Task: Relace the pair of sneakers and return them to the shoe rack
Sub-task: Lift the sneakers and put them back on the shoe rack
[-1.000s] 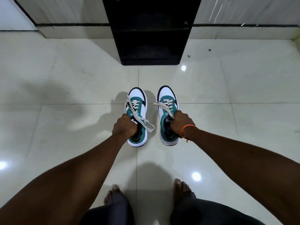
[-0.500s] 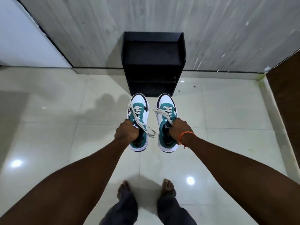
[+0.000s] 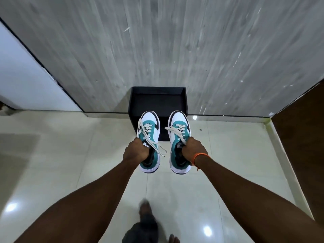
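Both hands clenched, left hand [image 3: 135, 149] on the left white-and-teal lace-up sneaker [image 3: 149, 137], right hand [image 3: 193, 149] on its mate [image 3: 179, 135], held aloft short of the black wooden shoe rack [image 3: 158, 100] ahead; likely to snag a loose cream lace [image 3: 158, 149] on its edge.

Even, moderate indoor light. Glossy floor tiles [image 3: 61, 155] carried round glare spots at 5, 8 and near 2 o'clock. Soft grey shadow lay on the floor at 9 o'clock. Wall [image 3: 175, 50] streaked by motion blur; the foot [image 3: 145, 210] at 6 o'clock smeared. Wide-angle bending splayed the edges; the middle stayed fairly sharp.
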